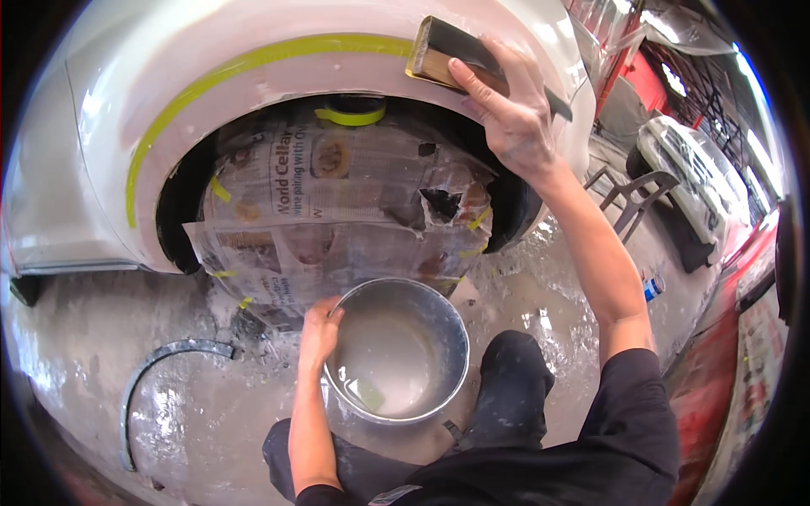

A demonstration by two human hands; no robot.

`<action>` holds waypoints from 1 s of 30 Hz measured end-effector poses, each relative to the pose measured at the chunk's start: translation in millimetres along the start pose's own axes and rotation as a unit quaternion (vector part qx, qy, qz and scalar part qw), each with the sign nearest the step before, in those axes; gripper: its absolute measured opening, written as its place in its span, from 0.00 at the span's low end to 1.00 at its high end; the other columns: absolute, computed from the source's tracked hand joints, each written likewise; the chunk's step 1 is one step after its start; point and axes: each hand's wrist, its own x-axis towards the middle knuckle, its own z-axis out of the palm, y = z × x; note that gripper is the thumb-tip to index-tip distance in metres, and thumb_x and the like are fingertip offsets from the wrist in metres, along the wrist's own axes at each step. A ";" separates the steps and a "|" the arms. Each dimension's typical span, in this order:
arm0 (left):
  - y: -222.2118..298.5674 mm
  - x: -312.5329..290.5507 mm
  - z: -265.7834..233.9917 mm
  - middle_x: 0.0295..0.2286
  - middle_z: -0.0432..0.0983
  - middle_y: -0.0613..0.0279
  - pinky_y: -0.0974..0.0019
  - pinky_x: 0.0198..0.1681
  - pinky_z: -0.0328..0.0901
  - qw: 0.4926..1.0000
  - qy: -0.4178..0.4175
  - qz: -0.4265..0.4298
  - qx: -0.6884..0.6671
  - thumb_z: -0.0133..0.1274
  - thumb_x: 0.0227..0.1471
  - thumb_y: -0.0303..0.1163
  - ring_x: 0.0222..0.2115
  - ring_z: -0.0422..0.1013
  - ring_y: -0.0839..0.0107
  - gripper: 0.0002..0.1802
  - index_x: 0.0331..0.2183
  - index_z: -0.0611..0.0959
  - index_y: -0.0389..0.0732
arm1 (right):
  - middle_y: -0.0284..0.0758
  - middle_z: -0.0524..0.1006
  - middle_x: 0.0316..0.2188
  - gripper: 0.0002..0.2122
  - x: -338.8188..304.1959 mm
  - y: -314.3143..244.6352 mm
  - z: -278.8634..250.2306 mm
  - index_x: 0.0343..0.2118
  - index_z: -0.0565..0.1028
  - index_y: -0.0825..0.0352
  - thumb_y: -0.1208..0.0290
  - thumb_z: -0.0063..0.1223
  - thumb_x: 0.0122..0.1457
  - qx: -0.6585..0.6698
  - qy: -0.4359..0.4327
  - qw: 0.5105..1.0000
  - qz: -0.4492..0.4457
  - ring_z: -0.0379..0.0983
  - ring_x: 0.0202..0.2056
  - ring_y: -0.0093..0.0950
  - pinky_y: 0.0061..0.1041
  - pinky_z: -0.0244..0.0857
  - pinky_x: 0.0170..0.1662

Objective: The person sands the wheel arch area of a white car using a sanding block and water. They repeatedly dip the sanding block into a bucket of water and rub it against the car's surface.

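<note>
We see a big white car (194, 42) across the top of the frame, with a round arch in its side. Sheets of newspaper (312, 202) fill the space under the arch. A grey bucket (460, 337) stands near the middle of the frame, low down, with cloudy water (396, 363) in it. A long yellow-green tape strip (253, 59) bends over the arch. At the lower left, a dark curved strip (128, 413) lies on the wet floor (202, 422). Up at the top, right of the middle, our right hand (516, 122) grips a long block (456, 44) by the car; we can't tell if the block touches it. Our left hand (321, 331) is curled on the bucket's left rim. A small green piece (368, 394) sits in the water
</note>
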 end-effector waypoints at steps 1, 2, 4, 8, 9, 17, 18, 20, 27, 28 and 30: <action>2.3 -0.8 -0.1 0.47 0.80 0.42 0.60 0.56 0.64 1.000 -0.004 0.005 0.003 0.54 0.59 0.28 0.51 0.75 0.52 0.18 0.50 0.83 0.34 | 0.45 0.73 0.58 0.22 9.8 -0.9 -0.6 0.52 0.83 0.52 0.76 0.64 0.53 -0.009 -0.001 1.000 -0.006 0.73 0.53 0.46 0.40 0.66 0.57; 3.9 -0.7 -2.7 0.47 0.80 0.41 0.60 0.56 0.64 1.000 -0.007 0.010 0.009 0.54 0.59 0.28 0.51 0.75 0.52 0.18 0.50 0.83 0.34 | 0.45 0.73 0.58 0.22 27.6 -4.3 2.5 0.52 0.83 0.53 0.76 0.63 0.53 -0.004 -0.005 1.000 0.007 0.72 0.53 0.47 0.40 0.66 0.57; 0.9 -1.1 -9.8 0.47 0.80 0.41 0.60 0.56 0.64 1.000 -0.010 -0.005 0.002 0.54 0.58 0.28 0.51 0.75 0.51 0.18 0.50 0.83 0.34 | 0.47 0.73 0.58 0.22 61.9 -6.6 15.5 0.52 0.83 0.54 0.77 0.63 0.52 0.010 -0.012 0.999 0.033 0.72 0.53 0.48 0.39 0.66 0.58; -12.0 -0.7 -5.6 0.47 0.80 0.41 0.59 0.55 0.65 1.000 0.004 -0.001 0.002 0.54 0.58 0.27 0.50 0.75 0.49 0.18 0.50 0.83 0.33 | 0.47 0.74 0.55 0.21 24.8 -9.3 11.2 0.50 0.84 0.53 0.78 0.61 0.51 -0.010 0.003 1.000 0.003 0.71 0.53 0.48 0.44 0.65 0.56; -12.2 0.8 -1.8 0.47 0.80 0.41 0.59 0.55 0.65 1.000 0.003 0.008 0.001 0.54 0.58 0.28 0.50 0.75 0.48 0.18 0.49 0.83 0.33 | 0.46 0.73 0.55 0.22 10.8 -9.3 6.6 0.50 0.84 0.54 0.80 0.59 0.51 0.006 0.006 1.000 -0.009 0.70 0.53 0.48 0.43 0.65 0.57; 8.4 -4.7 -11.2 0.47 0.79 0.41 0.57 0.55 0.65 1.000 -0.002 0.002 -0.006 0.54 0.57 0.28 0.50 0.74 0.46 0.18 0.48 0.84 0.33 | 0.47 0.73 0.55 0.22 41.4 -11.0 15.6 0.50 0.84 0.56 0.80 0.59 0.52 0.003 0.001 1.000 -0.015 0.71 0.53 0.47 0.44 0.66 0.57; 5.3 -3.6 -7.2 0.46 0.79 0.41 0.57 0.55 0.65 1.000 -0.003 0.011 -0.009 0.54 0.57 0.28 0.50 0.74 0.46 0.18 0.48 0.84 0.33 | 0.48 0.73 0.56 0.20 22.3 -14.1 7.3 0.50 0.84 0.56 0.79 0.59 0.52 0.002 0.003 1.000 -0.022 0.71 0.52 0.47 0.45 0.66 0.56; -3.1 -1.3 -3.1 0.46 0.79 0.40 0.57 0.55 0.65 1.000 -0.002 0.023 -0.001 0.54 0.57 0.28 0.50 0.75 0.46 0.18 0.48 0.84 0.34 | 0.47 0.73 0.55 0.20 20.1 -9.9 2.7 0.50 0.83 0.56 0.78 0.60 0.52 0.005 0.000 0.999 -0.034 0.71 0.52 0.48 0.45 0.66 0.55; 3.4 -3.4 -10.7 0.46 0.79 0.40 0.57 0.54 0.66 1.000 0.000 0.021 0.014 0.54 0.57 0.27 0.49 0.75 0.45 0.18 0.48 0.84 0.33 | 0.46 0.75 0.53 0.20 40.0 -0.7 17.4 0.52 0.82 0.56 0.77 0.60 0.55 0.007 0.017 1.000 -0.003 0.73 0.51 0.45 0.44 0.65 0.56; -6.1 -2.3 -6.3 0.46 0.79 0.40 0.57 0.54 0.66 0.999 0.002 0.032 0.019 0.54 0.57 0.27 0.49 0.75 0.45 0.18 0.48 0.84 0.33 | 0.46 0.75 0.53 0.20 24.0 -1.6 7.1 0.52 0.82 0.56 0.77 0.60 0.55 0.006 0.006 1.000 -0.010 0.73 0.51 0.45 0.43 0.66 0.56; -12.1 2.9 3.8 0.45 0.79 0.40 0.56 0.53 0.67 0.999 0.009 0.047 0.014 0.54 0.57 0.27 0.48 0.75 0.45 0.18 0.48 0.84 0.33 | 0.46 0.75 0.54 0.20 2.9 2.7 -8.2 0.51 0.83 0.56 0.77 0.61 0.55 0.003 -0.019 1.000 -0.022 0.73 0.51 0.46 0.43 0.66 0.55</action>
